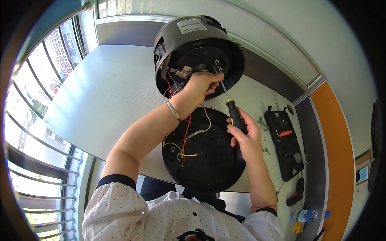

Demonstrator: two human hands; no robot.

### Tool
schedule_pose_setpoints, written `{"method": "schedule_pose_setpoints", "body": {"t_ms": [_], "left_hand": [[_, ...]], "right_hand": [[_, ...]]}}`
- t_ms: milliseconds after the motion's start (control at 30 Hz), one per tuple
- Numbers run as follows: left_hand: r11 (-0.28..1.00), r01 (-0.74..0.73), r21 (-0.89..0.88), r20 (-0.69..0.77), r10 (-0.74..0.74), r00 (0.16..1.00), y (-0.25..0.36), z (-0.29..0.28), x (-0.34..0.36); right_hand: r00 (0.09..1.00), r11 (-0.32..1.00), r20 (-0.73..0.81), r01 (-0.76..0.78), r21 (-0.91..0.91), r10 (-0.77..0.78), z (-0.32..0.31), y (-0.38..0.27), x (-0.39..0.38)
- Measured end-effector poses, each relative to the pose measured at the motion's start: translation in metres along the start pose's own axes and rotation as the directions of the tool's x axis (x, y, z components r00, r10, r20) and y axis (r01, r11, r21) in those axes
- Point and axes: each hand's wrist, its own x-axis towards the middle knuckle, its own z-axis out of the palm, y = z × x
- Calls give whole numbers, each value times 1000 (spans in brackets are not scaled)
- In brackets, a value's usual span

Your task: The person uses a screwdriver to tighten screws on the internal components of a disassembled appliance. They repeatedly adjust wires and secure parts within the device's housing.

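Observation:
A brown-grey rice cooker (171, 37) lies on its side at the far side of the table, its opened black underside facing me. My right hand (248, 134) is closed round the black and yellow handle of a screwdriver (230, 105). The shaft slants up into the cooker's underside, its tip by a small metal fitting (218, 64). My left hand (199, 85) pinches the shaft near that tip; its fingertips are partly hidden. Red and white wires hang from the cooker to the round black base cover (215, 170) below, where a yellow wire (189, 155) also lies.
On the right, an open black tool case (284, 140) holds an orange-red tool (286, 133), with small metal parts (263, 123) beside it. Nearer me are a black and red tool (296, 193) and a plastic bottle (309, 215). A wall borders the table's back; barred windows stand left.

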Motion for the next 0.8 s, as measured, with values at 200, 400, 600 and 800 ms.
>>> {"method": "schedule_pose_setpoints", "body": {"t_ms": [200, 400, 600, 800], "left_hand": [[995, 43, 91, 31, -46, 998, 5, 1, -7], [989, 76, 130, 223, -104, 969, 1, -5, -12], [993, 109, 54, 282, -120, 952, -5, -9, -4], [997, 77, -10, 314, -70, 947, -5, -8, -4]], "right_hand": [[995, 999, -103, 7, 52, -2, 6, 1, -7], [979, 993, -166, 117, -27, -120, -2, 14, -22], [947, 950, -174, 234, -206, -271, -2, 22, -13], [937, 916, -148, 261, -306, -316, -2, 27, -6]]}}
